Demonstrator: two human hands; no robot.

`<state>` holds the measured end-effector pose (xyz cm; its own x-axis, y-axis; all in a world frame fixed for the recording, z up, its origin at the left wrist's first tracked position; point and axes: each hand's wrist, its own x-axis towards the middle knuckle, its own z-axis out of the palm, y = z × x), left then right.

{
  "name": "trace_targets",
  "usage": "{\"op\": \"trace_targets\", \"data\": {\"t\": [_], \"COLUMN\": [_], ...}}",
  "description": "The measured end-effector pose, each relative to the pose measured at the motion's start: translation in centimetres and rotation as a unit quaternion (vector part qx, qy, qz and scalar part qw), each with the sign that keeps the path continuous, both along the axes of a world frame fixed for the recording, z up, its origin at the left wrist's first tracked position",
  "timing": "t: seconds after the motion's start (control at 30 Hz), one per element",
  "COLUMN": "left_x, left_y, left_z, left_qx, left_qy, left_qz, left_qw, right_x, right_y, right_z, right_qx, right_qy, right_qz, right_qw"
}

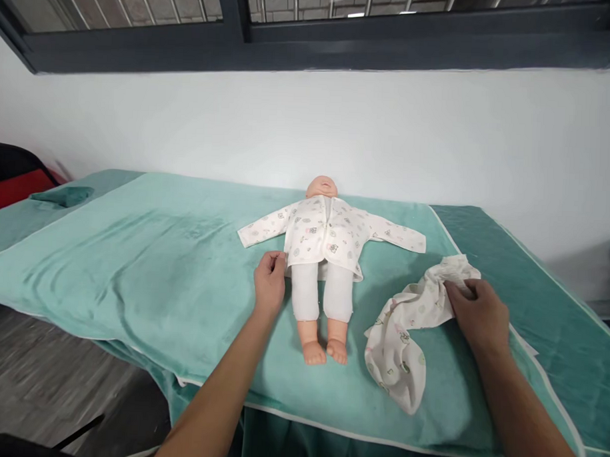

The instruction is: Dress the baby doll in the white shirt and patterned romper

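A baby doll (321,269) lies on its back on a teal towel (158,277), head toward the wall. It wears a white printed shirt (329,233) with sleeves spread out and white leggings. My left hand (270,280) rests beside the doll's hip, fingers curled at the shirt's lower hem. My right hand (477,311) grips the top of a crumpled pair of white printed baby trousers (406,332) lying to the doll's right.
The towel covers a table set against a white wall under a dark-framed window (312,29). A small folded teal cloth (63,195) lies at the far left. A red and black seat (11,178) stands beyond the left end.
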<state>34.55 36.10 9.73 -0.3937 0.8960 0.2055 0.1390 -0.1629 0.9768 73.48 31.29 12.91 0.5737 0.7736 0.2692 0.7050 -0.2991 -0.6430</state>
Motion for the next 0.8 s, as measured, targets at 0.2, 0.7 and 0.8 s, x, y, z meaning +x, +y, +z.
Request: {"op": "trace_targets", "data": {"t": [0.2,0.7,0.8], "left_x": [0.3,-1.1,-1.9], "left_y": [-0.9,-4.8,-5.2], "left_z": [1.1,18.6,20.3], "left_qx": [0.007,0.142,0.129], "left_qy": [0.068,-0.026,-0.029], "left_qz": [-0.013,-0.388,-0.381], "left_qw": [0.998,0.91,0.915], "right_x": [-5.5,-20.9,-22.0], "right_y": [-1.5,1.0,0.6], "right_z": [2.2,20.9,23.2], "right_qx": [0.1,0.069,0.071], "right_qy": [0.084,0.341,0.304], "right_qz": [0.089,0.578,0.601], "right_qw": [0.987,0.738,0.736]}}
